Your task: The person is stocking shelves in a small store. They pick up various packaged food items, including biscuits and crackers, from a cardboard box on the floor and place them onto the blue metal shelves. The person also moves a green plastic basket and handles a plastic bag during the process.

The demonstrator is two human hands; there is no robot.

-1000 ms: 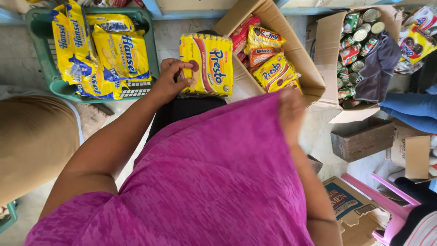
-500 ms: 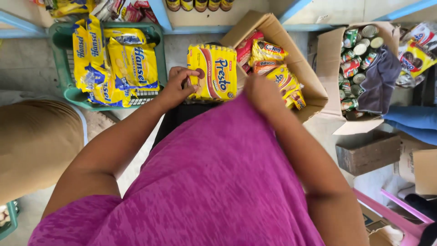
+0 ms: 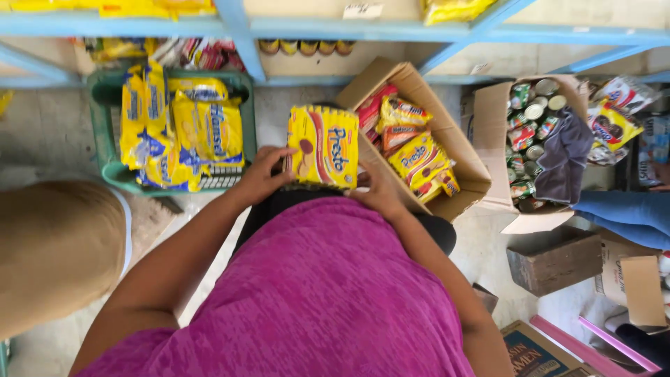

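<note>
A yellow pack of biscuits with a red stripe [image 3: 325,145] is held upright in front of me, above my magenta shirt. My left hand [image 3: 264,173] grips its left edge with the thumb on the front. My right hand [image 3: 380,193] holds its lower right corner; most of the fingers are hidden behind the pack. Just right of the pack stands an open cardboard box [image 3: 462,157] with several yellow and red snack packs [image 3: 419,157]. To the left, a green plastic basket [image 3: 105,126] holds several yellow and blue biscuit packs [image 3: 183,132].
Blue metal shelving [image 3: 293,28] runs across the top. A second open carton [image 3: 492,139] at the right holds tin cans and a dark cloth. Small boxes and a pink stool [image 3: 593,335] crowd the floor at lower right. Another person's tan-clothed shape [image 3: 56,244] is at the left, and a blue sleeve [image 3: 621,213] at the right.
My right hand has come out from behind my shirt and taken hold of the pack's right side. The pack now stands between both hands, and my view has tilted up toward the shelves.
</note>
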